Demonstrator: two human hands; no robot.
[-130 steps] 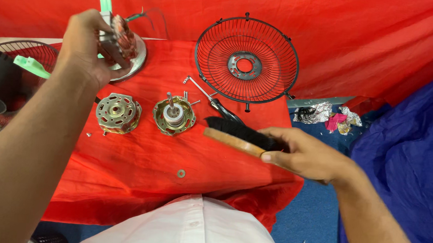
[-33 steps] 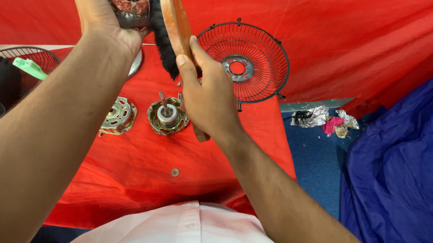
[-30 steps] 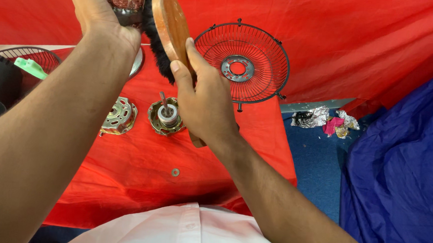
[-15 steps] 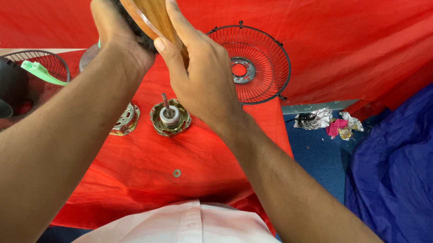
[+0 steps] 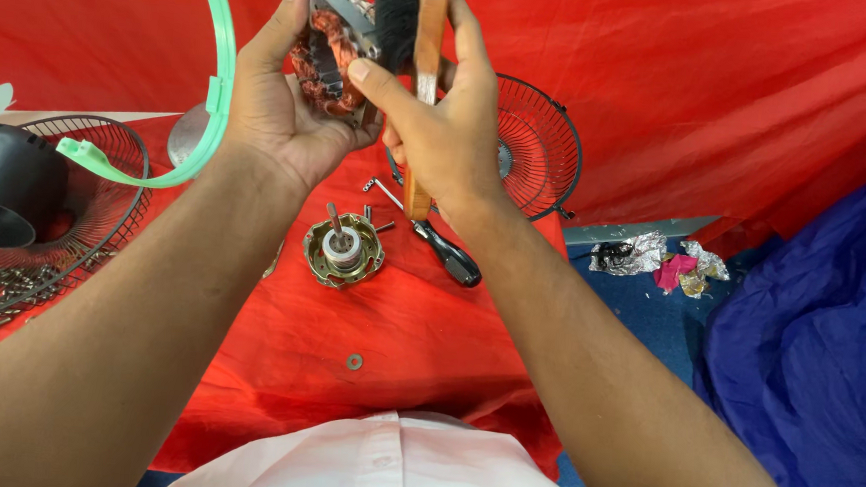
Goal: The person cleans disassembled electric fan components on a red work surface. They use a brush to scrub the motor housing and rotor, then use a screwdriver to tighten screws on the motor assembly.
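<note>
Stator [image 5: 329, 52] with copper windings held high, far left, left hand [image 5: 281, 114] fingers curled around it; right hand [image 5: 445, 134] clamps wooden brush [image 5: 421, 32], bristles against windings — best short, light strokes, firm grip.

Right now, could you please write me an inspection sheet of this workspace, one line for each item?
Surface: red cloth covers the table.
Job's things: motor stator with copper windings, wooden brush with black bristles against it.
Clutter: motor cover with shaft, screwdriver, washer, two wire fan guards, green ring, black cone, screws, foil scraps.
Grippers: left hand holds the stator; right hand holds the brush, fingers closed.
Cables: nothing seen.
Surroundings: red backdrop, blue cloth at the right.
</note>
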